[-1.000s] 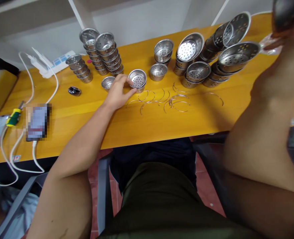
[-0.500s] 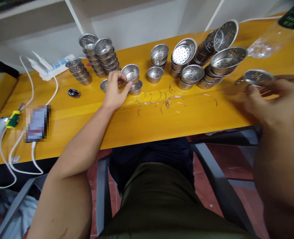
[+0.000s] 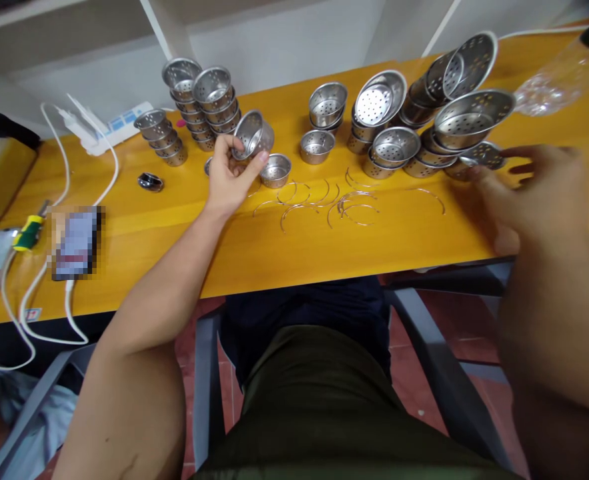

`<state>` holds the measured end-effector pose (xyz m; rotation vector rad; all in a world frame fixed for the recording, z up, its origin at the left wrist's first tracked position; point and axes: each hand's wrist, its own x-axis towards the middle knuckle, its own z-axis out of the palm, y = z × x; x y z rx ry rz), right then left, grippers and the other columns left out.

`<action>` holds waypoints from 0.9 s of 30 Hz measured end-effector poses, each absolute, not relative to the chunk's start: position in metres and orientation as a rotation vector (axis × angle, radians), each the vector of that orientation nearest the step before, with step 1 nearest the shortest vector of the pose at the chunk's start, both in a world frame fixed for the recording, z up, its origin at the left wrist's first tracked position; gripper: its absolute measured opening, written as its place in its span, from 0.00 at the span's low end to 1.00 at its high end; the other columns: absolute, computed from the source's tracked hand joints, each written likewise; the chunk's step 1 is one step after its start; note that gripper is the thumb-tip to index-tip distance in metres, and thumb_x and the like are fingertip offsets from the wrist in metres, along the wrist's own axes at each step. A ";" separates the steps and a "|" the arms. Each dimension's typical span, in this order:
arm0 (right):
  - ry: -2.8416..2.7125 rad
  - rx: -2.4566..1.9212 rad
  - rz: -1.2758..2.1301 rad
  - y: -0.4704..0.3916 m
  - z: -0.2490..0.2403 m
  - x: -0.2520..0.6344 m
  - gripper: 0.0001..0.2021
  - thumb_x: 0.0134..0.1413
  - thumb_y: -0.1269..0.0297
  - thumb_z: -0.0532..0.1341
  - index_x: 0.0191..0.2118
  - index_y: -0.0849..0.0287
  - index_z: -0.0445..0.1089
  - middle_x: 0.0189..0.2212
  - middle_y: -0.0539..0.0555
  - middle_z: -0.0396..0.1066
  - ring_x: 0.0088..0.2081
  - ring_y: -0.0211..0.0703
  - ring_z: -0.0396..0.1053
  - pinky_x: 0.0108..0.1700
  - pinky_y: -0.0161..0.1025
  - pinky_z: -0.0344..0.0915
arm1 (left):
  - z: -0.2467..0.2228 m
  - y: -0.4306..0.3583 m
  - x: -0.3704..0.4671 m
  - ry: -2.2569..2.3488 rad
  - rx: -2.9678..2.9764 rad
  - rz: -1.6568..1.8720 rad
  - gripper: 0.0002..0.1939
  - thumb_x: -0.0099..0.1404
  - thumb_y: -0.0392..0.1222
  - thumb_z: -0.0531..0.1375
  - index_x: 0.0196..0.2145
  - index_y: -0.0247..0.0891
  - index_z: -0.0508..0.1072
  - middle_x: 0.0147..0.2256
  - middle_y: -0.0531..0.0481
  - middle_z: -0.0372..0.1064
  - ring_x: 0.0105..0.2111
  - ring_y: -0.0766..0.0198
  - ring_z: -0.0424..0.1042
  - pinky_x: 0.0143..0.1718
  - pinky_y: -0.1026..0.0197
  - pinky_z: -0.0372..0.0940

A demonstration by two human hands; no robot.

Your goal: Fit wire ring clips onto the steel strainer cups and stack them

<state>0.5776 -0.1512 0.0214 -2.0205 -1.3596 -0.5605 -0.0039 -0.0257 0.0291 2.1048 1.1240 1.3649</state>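
Observation:
My left hand (image 3: 227, 180) pinches a small perforated metal cup (image 3: 260, 137) between thumb and fingers, raised and tilted so its mouth faces left. Just below it, a similar low cup (image 3: 275, 172) stands on the table; part of another shows behind my fingers. At the right, my right hand (image 3: 539, 193) has its thumb and fingertips around the rim of a shallow perforated cup (image 3: 482, 157), low at the table beside the stacked cups (image 3: 429, 163). Several thin curved wires (image 3: 354, 203) lie loose on the table between my hands.
More perforated cup stacks stand at the back left (image 3: 214, 97) and back right (image 3: 379, 100). A clear plastic bottle (image 3: 549, 87) lies far right. On the left are a power strip (image 3: 117, 130), white cables, a phone (image 3: 77, 243), a screwdriver (image 3: 28, 233) and a small black object (image 3: 150, 182).
My left hand has lifted and tipped its cup off the low one beneath. My right hand has moved left with its cup, bringing it down beside the right stacks.

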 end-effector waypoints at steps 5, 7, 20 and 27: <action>-1.232 -1.395 -0.640 -0.176 0.063 0.509 0.30 0.70 0.30 0.78 0.39 0.58 0.93 0.34 0.87 0.83 0.39 0.73 0.88 0.37 0.69 0.75 | 0.037 -0.038 0.003 1.072 2.147 1.331 0.63 0.70 0.99 0.64 0.85 0.67 0.48 0.74 0.38 0.75 0.74 0.37 0.82 0.79 0.26 0.77; -1.715 -1.271 -0.300 -0.192 0.083 0.475 0.24 0.80 0.35 0.68 0.47 0.49 0.92 0.33 0.75 0.85 0.34 0.66 0.83 0.43 0.69 0.78 | 0.037 -0.035 0.000 1.068 2.240 1.374 0.62 0.68 0.98 0.68 0.83 0.64 0.56 0.77 0.38 0.72 0.79 0.35 0.76 0.86 0.25 0.70; -2.721 -1.480 0.223 -0.086 0.119 0.302 0.11 0.84 0.61 0.70 0.55 0.53 0.92 0.49 0.63 0.92 0.51 0.66 0.88 0.50 0.53 0.77 | 0.049 -0.043 -0.004 1.089 2.371 1.255 0.61 0.71 0.85 0.73 0.87 0.56 0.59 0.84 0.35 0.69 0.87 0.29 0.69 0.94 0.24 0.61; -2.770 -1.500 0.216 -0.075 0.116 0.289 0.12 0.77 0.72 0.68 0.51 0.52 0.91 0.48 0.60 0.92 0.49 0.61 0.87 0.45 0.50 0.71 | 0.049 -0.043 0.000 1.130 2.279 1.255 0.61 0.67 0.88 0.77 0.83 0.60 0.63 0.82 0.39 0.70 0.88 0.29 0.68 0.94 0.24 0.64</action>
